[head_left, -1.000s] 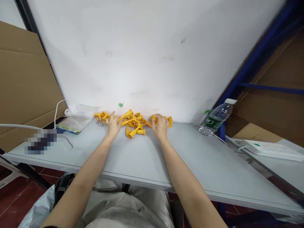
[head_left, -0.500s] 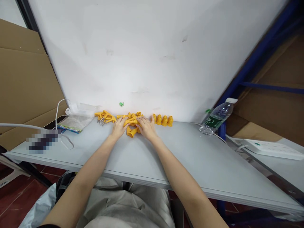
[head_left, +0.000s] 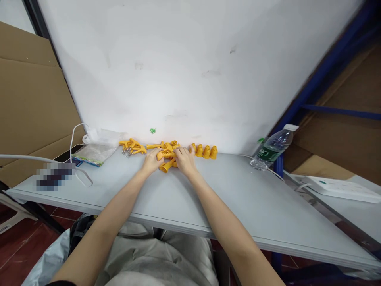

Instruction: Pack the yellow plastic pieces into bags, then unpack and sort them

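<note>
Between my two hands, above the pile in the middle of the table, is a yellow plastic part (head_left: 168, 154). My left hand (head_left: 151, 162) has its fingers closed round the left end, while my right hand (head_left: 185, 162) grips the other end. Fingers hide much of its shape. Just below it lies a yellow flared piece (head_left: 164, 168), and more yellow plastic pieces (head_left: 154, 146) lie behind my hands. Several small yellow cup-shaped pieces (head_left: 206, 151) stand in a row right of my right hand. Left of my left hand are yellow forked pieces (head_left: 137, 147) with small shiny metal bits (head_left: 127, 152).
A water bottle (head_left: 272, 149) leans at the right, near a white power strip (head_left: 342, 188). Clear plastic bags (head_left: 97, 153) and a white cable (head_left: 71, 143) lie at the left. A white board (head_left: 190, 79) rises behind the grey table (head_left: 175, 202).
The held yellow part has turned, and a rounded end now shows by my left fingers. My hands have moved slightly apart, with fingers curled more tightly.
</note>
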`<state>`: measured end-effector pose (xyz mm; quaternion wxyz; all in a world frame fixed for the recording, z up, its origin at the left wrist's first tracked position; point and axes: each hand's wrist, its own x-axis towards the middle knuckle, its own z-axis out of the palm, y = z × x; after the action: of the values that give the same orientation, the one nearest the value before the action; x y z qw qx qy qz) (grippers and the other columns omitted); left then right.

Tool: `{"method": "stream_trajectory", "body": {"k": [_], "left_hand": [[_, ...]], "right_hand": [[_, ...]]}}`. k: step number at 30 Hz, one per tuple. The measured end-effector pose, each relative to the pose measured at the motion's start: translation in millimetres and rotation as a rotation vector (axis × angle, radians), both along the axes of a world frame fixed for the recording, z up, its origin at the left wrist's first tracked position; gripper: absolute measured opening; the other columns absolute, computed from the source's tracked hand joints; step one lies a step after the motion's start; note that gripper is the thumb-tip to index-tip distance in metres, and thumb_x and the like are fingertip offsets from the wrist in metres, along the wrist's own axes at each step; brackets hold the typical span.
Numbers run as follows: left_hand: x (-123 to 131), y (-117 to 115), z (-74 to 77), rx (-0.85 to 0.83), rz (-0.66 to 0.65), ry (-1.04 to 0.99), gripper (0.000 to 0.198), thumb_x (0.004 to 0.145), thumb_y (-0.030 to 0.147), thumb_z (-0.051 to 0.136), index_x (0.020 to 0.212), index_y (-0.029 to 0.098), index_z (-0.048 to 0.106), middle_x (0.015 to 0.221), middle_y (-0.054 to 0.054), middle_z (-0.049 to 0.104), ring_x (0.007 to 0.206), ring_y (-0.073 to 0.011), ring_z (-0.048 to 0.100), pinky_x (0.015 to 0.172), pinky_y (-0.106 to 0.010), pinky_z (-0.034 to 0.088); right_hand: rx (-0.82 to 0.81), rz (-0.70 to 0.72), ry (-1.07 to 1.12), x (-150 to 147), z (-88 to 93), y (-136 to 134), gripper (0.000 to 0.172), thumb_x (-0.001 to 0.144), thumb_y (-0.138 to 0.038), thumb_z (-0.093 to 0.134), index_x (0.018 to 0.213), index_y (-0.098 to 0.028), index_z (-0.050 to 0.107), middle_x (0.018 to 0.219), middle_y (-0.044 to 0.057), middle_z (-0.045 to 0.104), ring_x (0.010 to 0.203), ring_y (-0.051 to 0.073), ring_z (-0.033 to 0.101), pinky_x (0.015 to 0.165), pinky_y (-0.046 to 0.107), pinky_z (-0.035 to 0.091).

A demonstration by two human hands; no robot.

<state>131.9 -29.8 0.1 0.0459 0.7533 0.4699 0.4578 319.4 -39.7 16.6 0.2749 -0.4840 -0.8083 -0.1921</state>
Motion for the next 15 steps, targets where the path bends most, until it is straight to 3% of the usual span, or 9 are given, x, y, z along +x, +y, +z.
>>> {"method": "stream_trajectory", "body": {"k": [5,9,15], "left_hand": [[-5.7,-1.5,1.4,0.013,0.012,0.038,0.042,0.073,0.009,0.061,0.113,0.020,0.064,0.118,-0.007,0.068,0.114,-0.0215,0.062,0.104,-0.038,0.046],[-7.8,-3.3,3.8,-0.018,0.002,0.027,0.042,0.073,0.009,0.061,0.113,0.020,0.065,0.121,-0.007,0.068,0.116,-0.0214,0.061,0.105,-0.037,0.046],[1.1,3.3,-2.5,-0.220,-0.072,-0.233,0.040,0.067,0.008,0.065,0.106,0.016,0.068,0.107,-0.008,0.073,0.095,-0.0213,0.069,0.088,-0.035,0.056]], "right_hand": [[-0.047,0.086,-0.021,0.7,-1.4,2.1,0.028,0.094,-0.023,0.045,0.118,-0.021,0.059,0.113,0.012,0.068,0.110,0.027,0.056,0.109,0.057,0.019],[-0.078,0.092,-0.024,0.8,-2.6,3.6,0.026,0.094,-0.021,0.044,0.113,-0.021,0.062,0.107,0.012,0.070,0.106,0.027,0.057,0.108,0.058,0.019],[0.009,0.054,-0.007,0.3,-1.4,2.5,0.027,0.093,-0.012,0.038,0.101,-0.021,0.062,0.104,0.010,0.068,0.104,0.025,0.055,0.108,0.056,0.019]]}}
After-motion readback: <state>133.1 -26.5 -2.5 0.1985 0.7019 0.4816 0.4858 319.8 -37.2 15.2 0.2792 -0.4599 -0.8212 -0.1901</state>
